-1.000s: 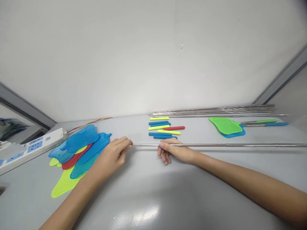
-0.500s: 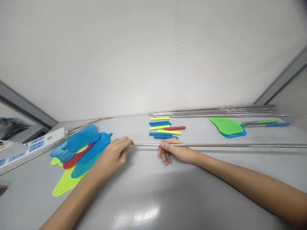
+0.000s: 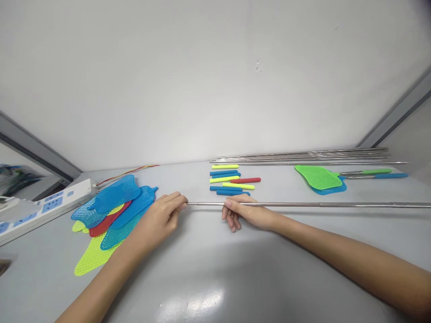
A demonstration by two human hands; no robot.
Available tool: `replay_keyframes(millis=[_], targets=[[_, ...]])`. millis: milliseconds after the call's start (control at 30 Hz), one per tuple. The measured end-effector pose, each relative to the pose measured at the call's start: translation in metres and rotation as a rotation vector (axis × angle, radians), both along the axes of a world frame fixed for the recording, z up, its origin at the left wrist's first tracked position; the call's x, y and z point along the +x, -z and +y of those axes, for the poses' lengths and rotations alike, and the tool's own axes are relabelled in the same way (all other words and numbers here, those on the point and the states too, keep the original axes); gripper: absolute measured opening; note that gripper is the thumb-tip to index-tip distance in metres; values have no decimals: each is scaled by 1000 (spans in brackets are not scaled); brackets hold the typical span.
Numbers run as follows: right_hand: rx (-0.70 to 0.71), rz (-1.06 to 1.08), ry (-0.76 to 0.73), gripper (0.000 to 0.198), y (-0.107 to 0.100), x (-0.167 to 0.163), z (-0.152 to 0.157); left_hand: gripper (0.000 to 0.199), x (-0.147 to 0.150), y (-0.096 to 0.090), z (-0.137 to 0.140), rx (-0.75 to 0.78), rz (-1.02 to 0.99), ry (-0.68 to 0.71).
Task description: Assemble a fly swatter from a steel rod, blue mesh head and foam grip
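Note:
A long telescopic metal rod (image 3: 289,204) runs level across the front of the table, its right end beyond the view. My left hand (image 3: 164,214) pinches its thin left tip. Farther along, my right hand (image 3: 247,211) grips the rod between thumb and index finger, the other fingers loosely curled below. Just behind my right hand lie several coloured handle sleeves: a red sleeve (image 3: 245,180), yellow sleeves (image 3: 238,185) and blue sleeves (image 3: 225,188). Beside my left forearm is a pile of fly swatter heads, with a blue swatter head (image 3: 117,195) on top and a yellow swatter head (image 3: 92,256) lowest.
Several metal rods (image 3: 303,157) lie along the wall. At right rest a green fly swatter (image 3: 318,177) and a blue fly swatter (image 3: 390,176), overlapping. A white power strip (image 3: 76,190) with a plug sits at left, near a red and yellow cable (image 3: 126,171).

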State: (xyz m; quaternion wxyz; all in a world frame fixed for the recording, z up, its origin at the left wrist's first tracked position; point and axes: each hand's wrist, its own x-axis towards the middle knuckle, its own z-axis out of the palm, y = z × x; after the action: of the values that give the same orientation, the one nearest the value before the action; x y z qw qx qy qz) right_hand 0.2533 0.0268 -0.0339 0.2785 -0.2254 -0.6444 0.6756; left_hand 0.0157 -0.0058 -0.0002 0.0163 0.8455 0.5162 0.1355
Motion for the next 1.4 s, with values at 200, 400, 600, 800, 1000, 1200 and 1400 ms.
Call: replay_keyframes(millis=[200, 400, 600, 800, 1000, 1200, 1400], targets=[[2, 2, 8, 38, 0, 0, 0, 18, 0, 0, 0, -5, 0, -9], [4, -4, 7, 38, 0, 0, 0, 18, 0, 0, 0, -10, 6, -9], [8, -6, 3, 38, 0, 0, -1, 19, 0, -1, 1, -8, 14, -10], [12, -6, 5, 37, 1, -1, 0, 19, -1, 1, 1, -7, 16, -11], [20, -17, 4, 39, -1, 0, 0, 21, 2, 1, 1, -12, 5, 7], [41, -42, -15, 37, -3, 1, -1, 22, 6, 3, -1, -22, 20, 27], [54, -63, -17, 36, -4, 1, -2, 21, 6, 2, -2, -16, 37, 21]])
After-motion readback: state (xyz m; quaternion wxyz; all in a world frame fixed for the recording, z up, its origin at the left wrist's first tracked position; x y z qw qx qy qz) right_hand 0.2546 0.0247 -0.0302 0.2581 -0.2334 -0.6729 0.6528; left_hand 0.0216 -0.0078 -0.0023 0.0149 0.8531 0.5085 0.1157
